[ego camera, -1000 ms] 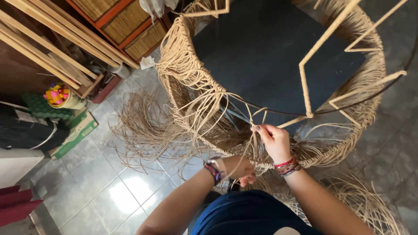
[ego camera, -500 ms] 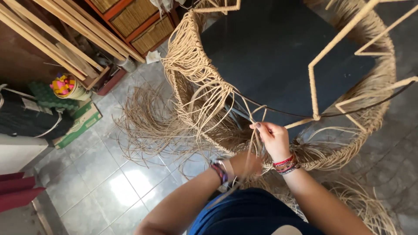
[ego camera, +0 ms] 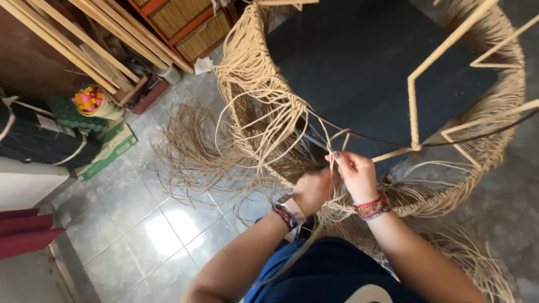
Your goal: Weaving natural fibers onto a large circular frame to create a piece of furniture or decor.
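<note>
I see the right hand [ego camera: 356,177] closed, fingers pinched on pale cord strands [ego camera: 336,147] that run up toward 12 o'clock to the round woven frame [ego camera: 264,84]. Beaded bracelets [ego camera: 370,206] on that wrist. Left hand [ego camera: 312,191] sits just beside it at 9 o'clock, curled into the same bundle of cord; can't tell exactly how much it grips, the fingers are hidden under the strands. Dark watch band [ego camera: 285,214] on the left wrist. The frame fills the upper right of my view: cord-wrapped rim, thin wrapped rods [ego camera: 414,112] crossing a dark round panel [ego camera: 365,67]. Loose cord ends [ego camera: 191,151] fan out over the tiled floor [ego camera: 151,224] at 9 o'clock from the hands. Far out at 9–10 o'clock: wooden slats [ego camera: 73,42], a tub of coloured bits [ego camera: 90,101], a green box [ego camera: 109,151]
</note>
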